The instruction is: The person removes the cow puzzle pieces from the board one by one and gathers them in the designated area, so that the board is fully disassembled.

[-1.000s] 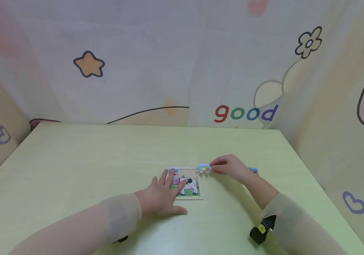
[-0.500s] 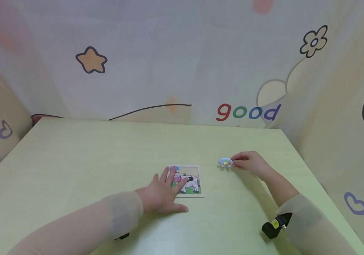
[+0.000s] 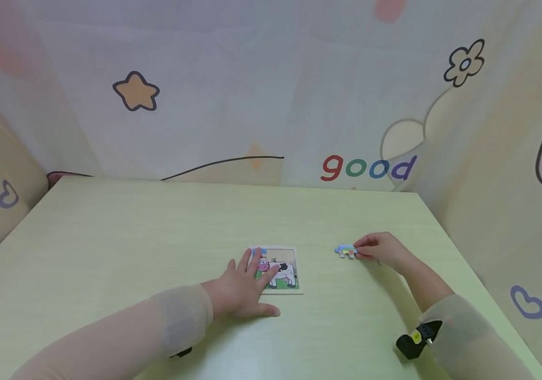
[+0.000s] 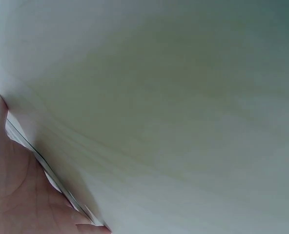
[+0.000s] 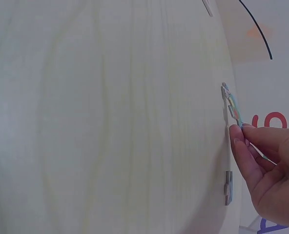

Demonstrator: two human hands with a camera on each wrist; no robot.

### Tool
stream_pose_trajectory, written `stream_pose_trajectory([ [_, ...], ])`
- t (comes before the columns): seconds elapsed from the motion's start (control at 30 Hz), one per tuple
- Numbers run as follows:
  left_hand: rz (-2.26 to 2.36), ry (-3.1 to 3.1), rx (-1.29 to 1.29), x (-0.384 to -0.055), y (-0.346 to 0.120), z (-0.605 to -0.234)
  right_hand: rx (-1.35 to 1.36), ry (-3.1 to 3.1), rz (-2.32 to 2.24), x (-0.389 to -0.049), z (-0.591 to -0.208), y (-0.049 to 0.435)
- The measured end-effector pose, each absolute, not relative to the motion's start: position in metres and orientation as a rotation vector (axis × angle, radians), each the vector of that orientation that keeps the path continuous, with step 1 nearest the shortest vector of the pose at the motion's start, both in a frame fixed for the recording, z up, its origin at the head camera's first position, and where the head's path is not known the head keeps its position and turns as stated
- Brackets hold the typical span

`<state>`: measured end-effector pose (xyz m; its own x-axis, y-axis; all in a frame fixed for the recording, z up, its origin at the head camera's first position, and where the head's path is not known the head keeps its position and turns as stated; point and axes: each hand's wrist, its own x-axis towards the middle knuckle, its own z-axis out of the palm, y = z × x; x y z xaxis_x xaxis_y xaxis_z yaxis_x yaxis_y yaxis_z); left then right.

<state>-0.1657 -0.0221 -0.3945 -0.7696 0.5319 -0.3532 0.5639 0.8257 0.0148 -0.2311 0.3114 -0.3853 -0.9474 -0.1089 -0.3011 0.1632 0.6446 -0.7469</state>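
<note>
My left hand (image 3: 244,287) lies with fingers spread over the left part of a small framed jigsaw puzzle (image 3: 284,274) showing a cow. Pale bare backing shows along the top of the puzzle, inside its frame. In the left wrist view, the palm (image 4: 22,190) is against the puzzle's edge (image 4: 61,183). To the right of the puzzle, my right hand (image 3: 384,250) pinches a light-blue jigsaw piece (image 3: 345,250) by its right end, between thumb and fingers. The right wrist view shows this piece (image 5: 235,109) edge-on, close over the table.
Another jigsaw piece (image 5: 228,187) lies on the table below the right hand in the right wrist view; the hand hides it in the head view. The pale table (image 3: 157,227) meets a printed cloth backdrop (image 3: 228,95) at the back and sides.
Pinching the jigsaw piece, my right hand has moved from the puzzle's upper right corner out to the right. My left hand has stayed on the puzzle.
</note>
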Motion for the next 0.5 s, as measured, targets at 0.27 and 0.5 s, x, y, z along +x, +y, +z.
stream_pose_trajectory([
  [0.27,-0.141,2.657,0.825,-0.1667,-0.023,-0.3965,0.035,2.585,-1.154,-0.2317,-0.3877,0.3158],
  [0.5,-0.12,2.66,0.815,-0.166,-0.0238,-0.3987,0.012,2.679,-1.042,-0.23,-0.3855,0.3167],
])
